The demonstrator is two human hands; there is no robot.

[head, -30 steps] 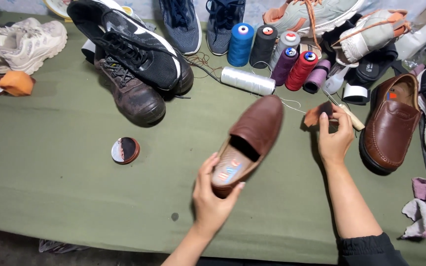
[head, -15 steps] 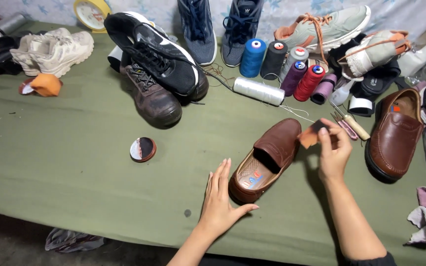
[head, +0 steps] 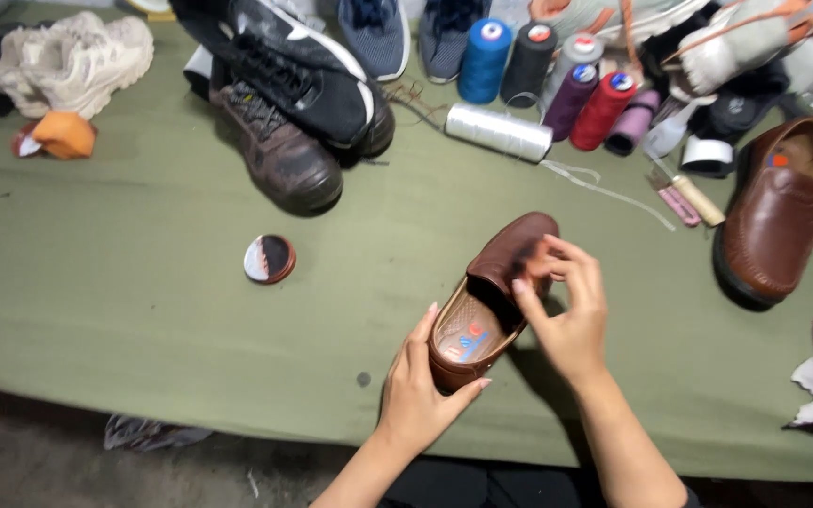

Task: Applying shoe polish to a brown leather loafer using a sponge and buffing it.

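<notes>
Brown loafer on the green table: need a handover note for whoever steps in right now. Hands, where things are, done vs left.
Left hand: steadies the heel of the brown loafer, which lies on the green table.
Right hand: fingertips on the loafer's upper, pinching something small and dark; cannot tell what.
Nearby: open polish tin to the left, matching second loafer at right, thread spools behind.
Done: loafer in hand. Left: cannot tell how much of the upper is treated; second loafer untouched.

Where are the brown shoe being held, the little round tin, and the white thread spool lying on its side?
brown shoe (head: 505,259), head view, on the toe upper.
round tin (head: 269,259), head view, on its lid.
white thread spool (head: 499,132), head view, on the wound thread.
</notes>
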